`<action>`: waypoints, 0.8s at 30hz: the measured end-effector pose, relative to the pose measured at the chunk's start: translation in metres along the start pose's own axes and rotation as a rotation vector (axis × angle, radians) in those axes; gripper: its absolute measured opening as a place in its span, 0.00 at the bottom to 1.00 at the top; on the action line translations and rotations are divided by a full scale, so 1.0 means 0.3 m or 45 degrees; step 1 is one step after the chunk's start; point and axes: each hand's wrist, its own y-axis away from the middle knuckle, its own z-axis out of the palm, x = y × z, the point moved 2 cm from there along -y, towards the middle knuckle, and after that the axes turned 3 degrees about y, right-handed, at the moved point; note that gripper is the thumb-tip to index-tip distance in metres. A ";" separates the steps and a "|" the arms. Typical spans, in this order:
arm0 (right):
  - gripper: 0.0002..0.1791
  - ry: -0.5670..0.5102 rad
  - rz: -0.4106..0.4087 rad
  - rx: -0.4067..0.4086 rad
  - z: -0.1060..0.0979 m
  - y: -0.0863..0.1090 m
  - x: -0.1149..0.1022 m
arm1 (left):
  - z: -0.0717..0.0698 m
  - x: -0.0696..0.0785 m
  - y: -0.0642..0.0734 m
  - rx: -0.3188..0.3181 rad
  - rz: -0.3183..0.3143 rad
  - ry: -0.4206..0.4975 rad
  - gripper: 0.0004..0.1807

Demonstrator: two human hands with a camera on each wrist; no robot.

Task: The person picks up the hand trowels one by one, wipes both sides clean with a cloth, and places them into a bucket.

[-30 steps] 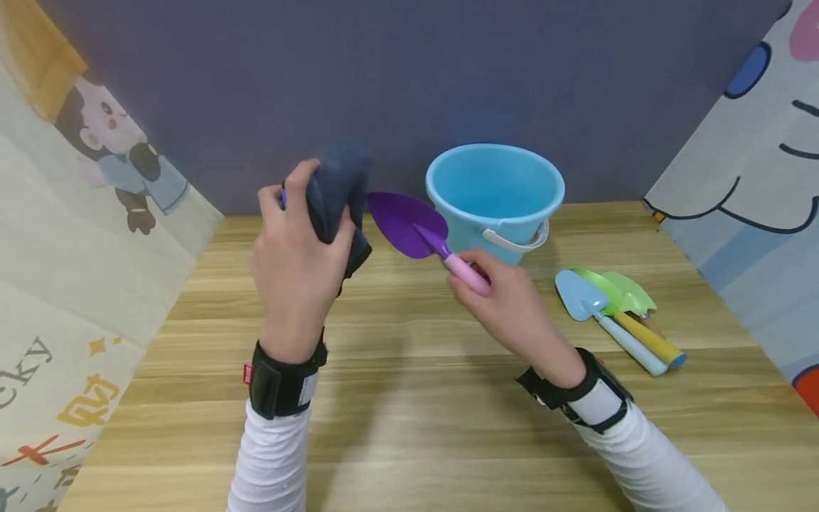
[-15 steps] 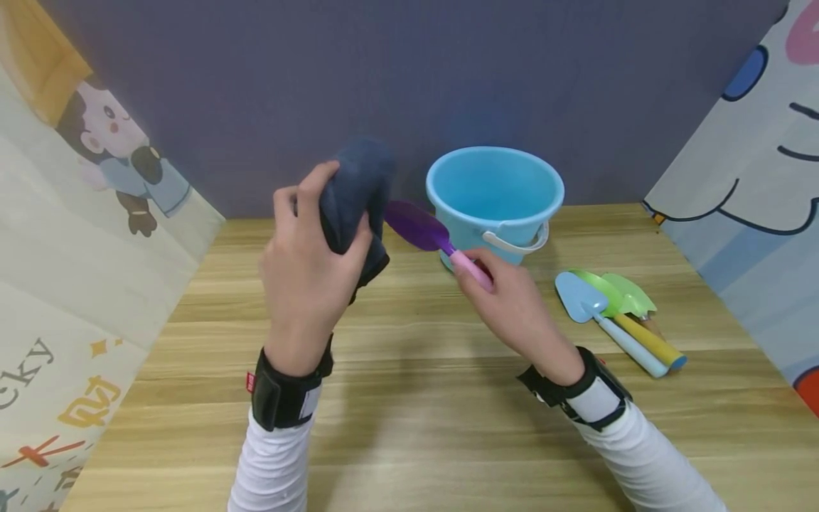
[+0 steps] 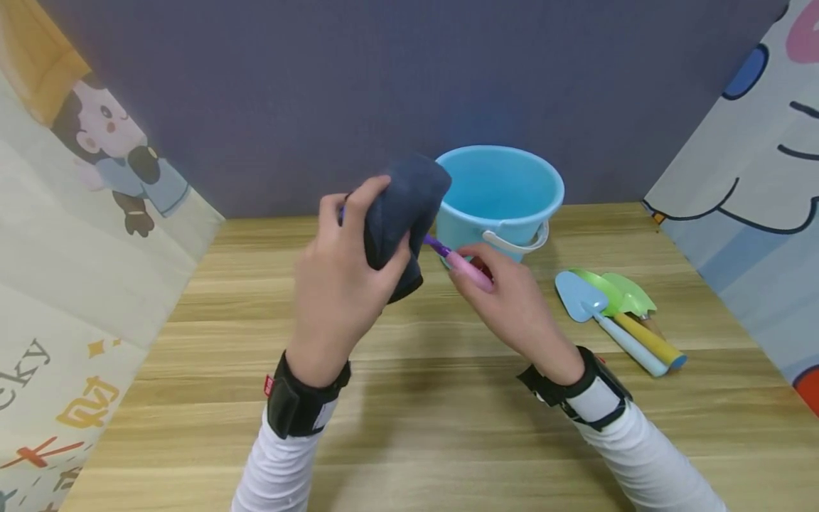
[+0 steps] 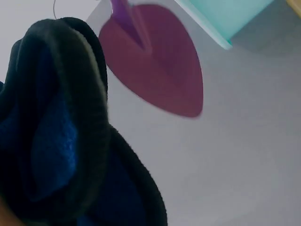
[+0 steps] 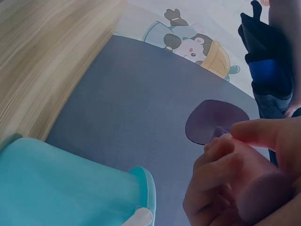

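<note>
My left hand (image 3: 342, 288) grips a folded dark blue cloth (image 3: 409, 213), held up over the table. In my right hand (image 3: 515, 309) is a small trowel with a pink handle (image 3: 471, 272). The cloth hides its purple blade in the head view. From the left wrist, the pointed blade (image 4: 160, 61) shows beside the cloth (image 4: 56, 132), with a gap between them. The right wrist view has the fingers (image 5: 211, 174) curled round the handle. Just behind the trowel stands a light blue bucket (image 3: 457, 222) with a white handle.
Right of the bucket lie a light blue trowel (image 3: 581, 295), a green tool with a yellow handle (image 3: 652, 341) and another green one (image 3: 630, 293), overlapping on the wooden table (image 3: 448, 427). A dark panel (image 3: 288, 92) rises behind; printed sheets flank both sides.
My left hand has moved right with the cloth, which now covers the purple blade in the head view. The right hand has stayed nearly in place, still holding the trowel.
</note>
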 end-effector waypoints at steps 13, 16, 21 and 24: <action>0.15 -0.027 -0.165 0.142 -0.002 0.017 -0.020 | 0.068 0.020 0.008 -0.229 -0.015 -0.064 0.34; 0.14 -0.016 -0.196 0.166 -0.004 0.022 -0.028 | 0.071 0.019 0.010 -0.230 -0.023 -0.061 0.34; 0.14 0.031 -0.207 0.165 -0.002 0.026 -0.036 | 0.075 0.019 0.008 -0.244 -0.075 -0.099 0.34; 0.14 0.060 -0.211 0.151 0.004 0.026 -0.036 | 0.081 0.016 0.007 -0.273 -0.117 -0.144 0.33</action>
